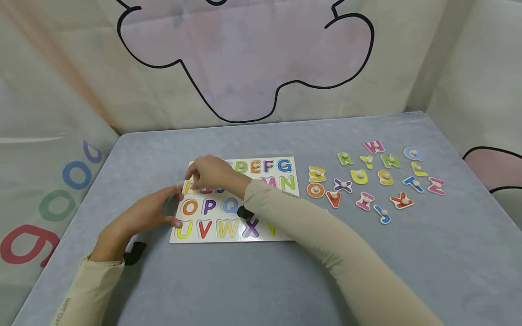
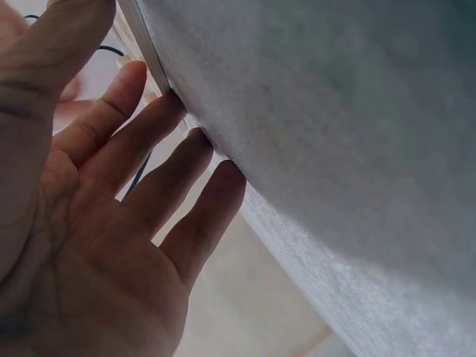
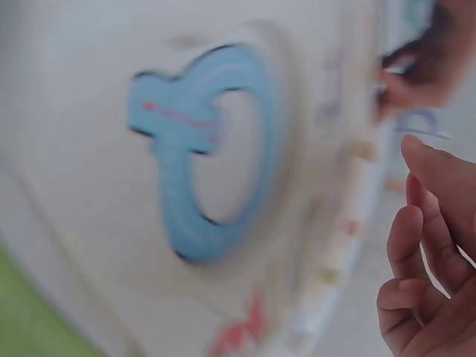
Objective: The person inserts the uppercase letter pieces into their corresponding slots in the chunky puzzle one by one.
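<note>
A white wooden alphabet puzzle board point(image 1: 240, 240) lies on the table with coloured letters in rows. My left hand point(image 1: 147, 210) is at its left edge, thumb near the yellow U and the other fingers spread. In the left wrist view those fingertips point(image 2: 223, 175) touch the grey surface beside the board. Over the board's upper left is my right hand point(image 1: 214, 174), fingers curled down close above the yellow H point(image 1: 187, 186). It hides the first letters; I cannot tell if it pinches a piece. The right wrist view shows a blurred blue Q point(image 3: 178, 171) beside the curled fingers point(image 3: 405, 242).
Loose knobbed letters lie right of the board, among them an orange O point(image 1: 315, 190), a red V point(image 1: 333, 199), a blue J point(image 1: 382, 214) and a red K point(image 1: 401, 200). Knobbed E point(image 1: 255, 167), F and G point(image 1: 284, 165) sit in the top row. A printed curtain hangs behind the table.
</note>
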Motion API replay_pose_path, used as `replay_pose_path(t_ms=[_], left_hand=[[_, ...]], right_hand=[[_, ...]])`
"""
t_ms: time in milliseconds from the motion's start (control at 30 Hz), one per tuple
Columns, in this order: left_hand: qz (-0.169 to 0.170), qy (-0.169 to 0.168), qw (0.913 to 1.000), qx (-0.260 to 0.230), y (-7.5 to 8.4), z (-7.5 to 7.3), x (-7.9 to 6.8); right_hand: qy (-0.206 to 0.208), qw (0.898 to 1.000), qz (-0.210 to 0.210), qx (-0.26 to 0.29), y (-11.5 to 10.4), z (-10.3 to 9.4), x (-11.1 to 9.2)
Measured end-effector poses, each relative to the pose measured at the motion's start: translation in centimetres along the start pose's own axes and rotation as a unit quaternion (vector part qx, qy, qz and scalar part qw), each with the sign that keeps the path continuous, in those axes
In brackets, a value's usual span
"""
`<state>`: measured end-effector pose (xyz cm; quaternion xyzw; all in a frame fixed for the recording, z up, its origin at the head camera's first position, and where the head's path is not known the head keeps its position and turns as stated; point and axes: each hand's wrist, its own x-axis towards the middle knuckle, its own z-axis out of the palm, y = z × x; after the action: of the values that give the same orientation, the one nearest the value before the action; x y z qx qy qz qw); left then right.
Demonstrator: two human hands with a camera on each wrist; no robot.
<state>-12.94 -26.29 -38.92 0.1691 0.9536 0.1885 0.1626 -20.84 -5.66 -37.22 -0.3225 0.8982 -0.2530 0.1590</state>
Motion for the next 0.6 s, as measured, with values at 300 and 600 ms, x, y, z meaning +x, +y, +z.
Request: replay_pose_path(t_ms=[300,600], left_hand=[[-0.021,-0.007,0.9997,0.0,0.2,0.1,0.2],[-0.033,-0.01,0.9994,-0.007,0.3,0.3,0.1]], right_hand=[[0.078,0.994,-0.043,0.069,0.8,-4.7,-8.1],[0.193,0.977,-0.051,0.068,6.0,-7.8,-18.1]])
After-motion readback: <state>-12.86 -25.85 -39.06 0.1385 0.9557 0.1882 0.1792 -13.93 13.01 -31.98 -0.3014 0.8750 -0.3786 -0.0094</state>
